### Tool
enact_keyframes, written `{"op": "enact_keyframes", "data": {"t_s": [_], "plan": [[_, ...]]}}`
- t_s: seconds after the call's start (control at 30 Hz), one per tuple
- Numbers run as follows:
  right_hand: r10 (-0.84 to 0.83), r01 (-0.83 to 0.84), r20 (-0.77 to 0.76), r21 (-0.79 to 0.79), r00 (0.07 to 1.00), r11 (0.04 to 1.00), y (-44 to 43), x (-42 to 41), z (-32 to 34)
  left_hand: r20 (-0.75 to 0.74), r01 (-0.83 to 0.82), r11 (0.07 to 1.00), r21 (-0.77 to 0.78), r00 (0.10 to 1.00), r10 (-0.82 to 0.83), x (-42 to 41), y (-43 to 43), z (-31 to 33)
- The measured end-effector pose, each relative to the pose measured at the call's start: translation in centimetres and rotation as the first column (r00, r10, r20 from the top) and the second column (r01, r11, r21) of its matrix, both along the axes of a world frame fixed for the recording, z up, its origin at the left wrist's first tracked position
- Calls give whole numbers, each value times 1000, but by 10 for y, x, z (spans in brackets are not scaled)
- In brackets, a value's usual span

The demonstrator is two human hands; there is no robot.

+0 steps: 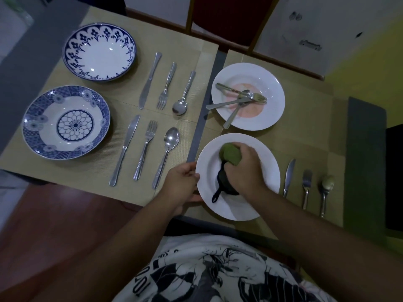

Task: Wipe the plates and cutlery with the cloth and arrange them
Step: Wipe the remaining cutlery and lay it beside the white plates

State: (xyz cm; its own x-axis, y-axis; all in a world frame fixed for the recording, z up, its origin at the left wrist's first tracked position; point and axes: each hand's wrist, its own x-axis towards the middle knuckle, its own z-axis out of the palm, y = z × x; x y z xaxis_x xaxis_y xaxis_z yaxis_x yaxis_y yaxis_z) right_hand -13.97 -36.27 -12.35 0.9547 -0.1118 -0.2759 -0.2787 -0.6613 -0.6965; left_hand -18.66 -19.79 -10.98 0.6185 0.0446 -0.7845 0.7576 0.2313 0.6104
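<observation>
My right hand [245, 170] grips a bunched green cloth [230, 154] and presses it onto the near white plate [265, 168]. A dark part of the cloth trails under my wrist across the plate. My left hand [182, 184] holds that plate's left rim. To the right of it lie a knife [289, 176], fork [307, 186] and spoon [326, 191] in a row. A second white plate [272, 92] behind it has a pink smear and holds a pile of cutlery [237, 101].
On the left placemat [196, 68] stand two blue-patterned plates [99, 51] [65, 122], each with a knife, fork and spoon laid beside it. A red chair [229, 18] stands at the table's far side. A dark mat [364, 160] lies at the right.
</observation>
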Motion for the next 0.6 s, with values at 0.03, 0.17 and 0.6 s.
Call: {"op": "enact_keyframes", "data": {"t_s": [0.03,0.17,0.6], "plan": [[145,-145,12,34,989,989,1,-7,0,-4,-7,1000,-13,1000,7,0,0,0],[706,-705,-5,46,709,708,-17,-37,-2,-35,-50,998,-38,998,48,-1,2,-4],[780,-786,-91,-70,619,615,-17,-19,1,-12,-12,998,65,1000,13,-4,1,3]]}}
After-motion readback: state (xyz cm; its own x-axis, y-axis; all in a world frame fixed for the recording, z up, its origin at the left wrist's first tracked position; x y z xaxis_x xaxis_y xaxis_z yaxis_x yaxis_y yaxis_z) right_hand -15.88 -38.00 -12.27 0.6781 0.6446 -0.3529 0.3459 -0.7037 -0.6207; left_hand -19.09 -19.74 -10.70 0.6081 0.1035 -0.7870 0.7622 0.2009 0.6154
